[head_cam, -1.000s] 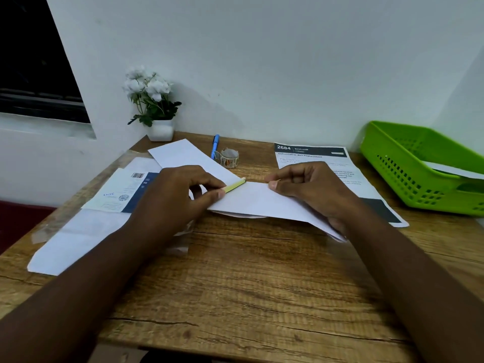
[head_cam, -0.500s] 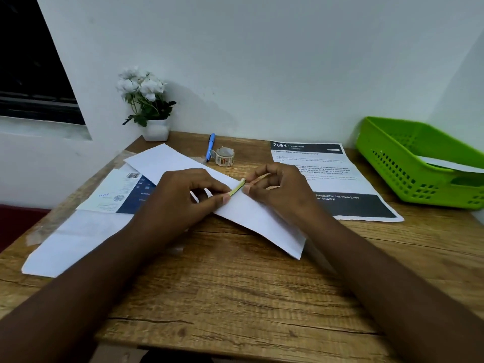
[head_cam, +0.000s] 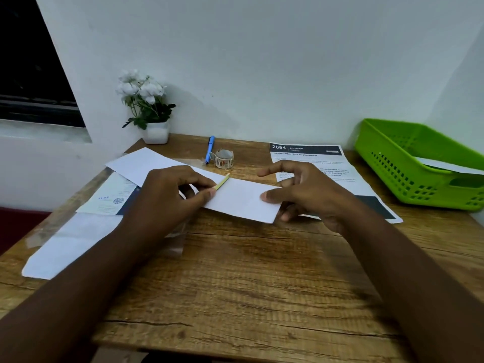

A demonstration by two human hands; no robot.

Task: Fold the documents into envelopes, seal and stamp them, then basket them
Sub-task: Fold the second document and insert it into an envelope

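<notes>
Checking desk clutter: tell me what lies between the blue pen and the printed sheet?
A tape roll beside the blue pen, then bare wood up to the printed sheet, in the head view.

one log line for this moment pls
left hand pinches yellow strip | right hand holds envelope | basket holds one envelope
</notes>
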